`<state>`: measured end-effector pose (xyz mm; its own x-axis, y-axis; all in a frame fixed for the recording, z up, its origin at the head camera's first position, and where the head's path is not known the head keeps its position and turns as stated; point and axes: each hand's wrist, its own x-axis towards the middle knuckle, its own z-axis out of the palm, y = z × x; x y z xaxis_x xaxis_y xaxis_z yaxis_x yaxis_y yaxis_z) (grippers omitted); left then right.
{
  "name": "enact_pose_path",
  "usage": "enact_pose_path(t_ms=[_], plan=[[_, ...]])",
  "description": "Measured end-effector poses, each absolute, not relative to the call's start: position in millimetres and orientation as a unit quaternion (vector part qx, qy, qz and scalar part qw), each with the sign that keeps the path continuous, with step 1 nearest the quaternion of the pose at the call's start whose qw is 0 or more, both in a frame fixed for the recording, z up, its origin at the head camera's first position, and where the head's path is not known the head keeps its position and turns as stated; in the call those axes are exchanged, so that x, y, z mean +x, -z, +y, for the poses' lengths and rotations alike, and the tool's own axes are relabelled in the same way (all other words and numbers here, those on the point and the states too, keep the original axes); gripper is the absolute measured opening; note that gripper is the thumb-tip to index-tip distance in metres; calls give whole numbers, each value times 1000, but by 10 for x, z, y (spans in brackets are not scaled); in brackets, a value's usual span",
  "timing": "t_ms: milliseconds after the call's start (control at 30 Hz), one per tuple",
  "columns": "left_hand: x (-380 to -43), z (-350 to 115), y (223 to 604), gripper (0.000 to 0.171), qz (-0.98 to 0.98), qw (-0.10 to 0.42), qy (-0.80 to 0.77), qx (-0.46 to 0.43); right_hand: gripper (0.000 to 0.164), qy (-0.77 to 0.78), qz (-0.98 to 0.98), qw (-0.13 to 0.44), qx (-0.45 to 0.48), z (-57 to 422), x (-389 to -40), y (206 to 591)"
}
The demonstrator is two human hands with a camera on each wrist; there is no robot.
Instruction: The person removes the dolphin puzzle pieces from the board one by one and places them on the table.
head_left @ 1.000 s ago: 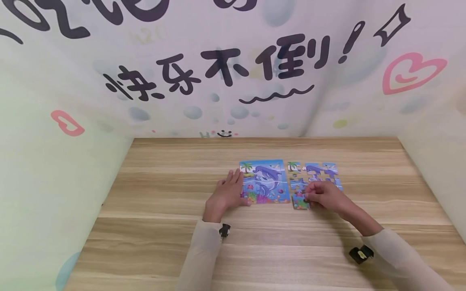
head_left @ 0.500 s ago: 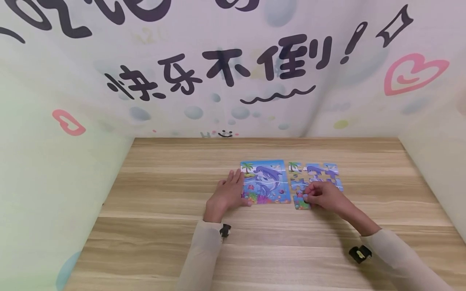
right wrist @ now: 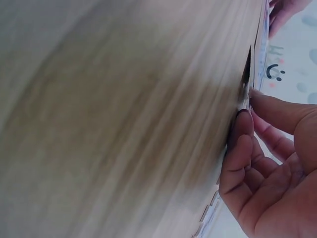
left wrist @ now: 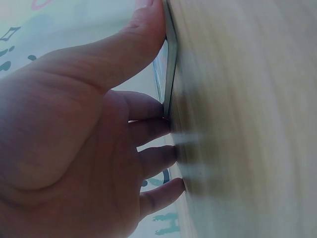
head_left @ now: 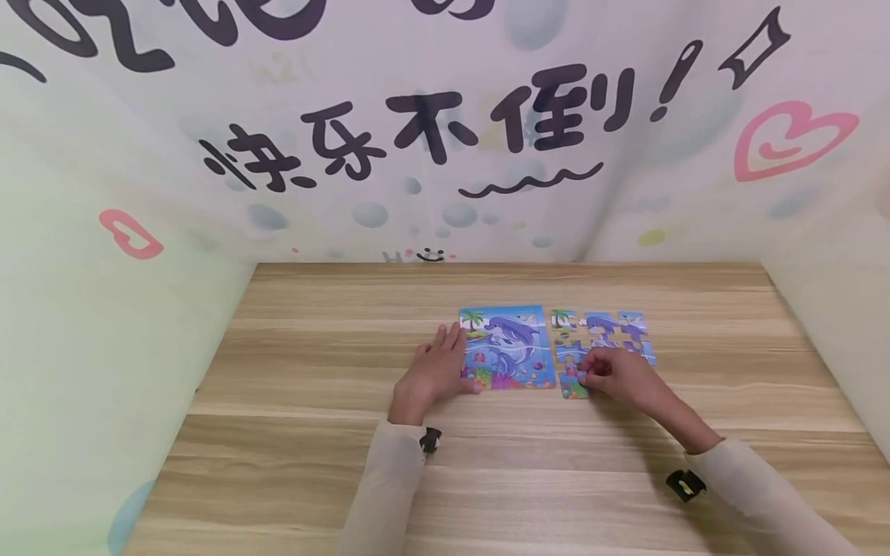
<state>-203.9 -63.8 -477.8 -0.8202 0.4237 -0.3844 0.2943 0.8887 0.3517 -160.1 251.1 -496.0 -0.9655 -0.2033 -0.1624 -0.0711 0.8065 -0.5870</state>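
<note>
A square dolphin puzzle board (head_left: 511, 351) lies flat on the wooden table. My left hand (head_left: 434, 372) rests along its left edge, fingers extended, with the thumb at the near-left corner. In the left wrist view, the board's thin edge (left wrist: 171, 69) runs between the thumb and the index finger. My right hand (head_left: 622, 376) pinches the right side of a corner puzzle piece (head_left: 572, 388) with green and orange seabed print. The right wrist view shows thumb and index finger (right wrist: 241, 124) meeting on the piece's edge, with a dark gap under it.
Several loose puzzle pieces (head_left: 599, 320) lie in spaced rows right of the board, some partly behind my right hand. Wood-grain table (head_left: 514, 479) extends around them. A printed cloth wall (head_left: 431, 208) rises at the table's back edge.
The right hand and its pinched corner piece have shifted very slightly, the piece's right side now looking a little lifted. The left hand keeps its place on the board.
</note>
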Motion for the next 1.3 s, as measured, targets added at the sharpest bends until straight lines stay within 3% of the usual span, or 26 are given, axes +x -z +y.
enact_pose_path(t_ms=[433, 700, 1100, 1300], plan=[[-2039, -636, 4779, 101, 943, 236, -142, 187, 8, 316, 941, 80, -94, 2368, -1664, 4938], [-2035, -638, 4784, 101, 944, 232, -140, 188, 19, 335, 932, 88, -102, 2088, -1764, 4912], [-2044, -635, 4790, 101, 943, 235, -149, 183, 21, 334, 931, 105, -107, 1757, -1839, 4893], [-2042, -639, 4775, 100, 943, 234, -146, 187, 32, 289, 943, 122, -112, 1618, -1877, 4886]])
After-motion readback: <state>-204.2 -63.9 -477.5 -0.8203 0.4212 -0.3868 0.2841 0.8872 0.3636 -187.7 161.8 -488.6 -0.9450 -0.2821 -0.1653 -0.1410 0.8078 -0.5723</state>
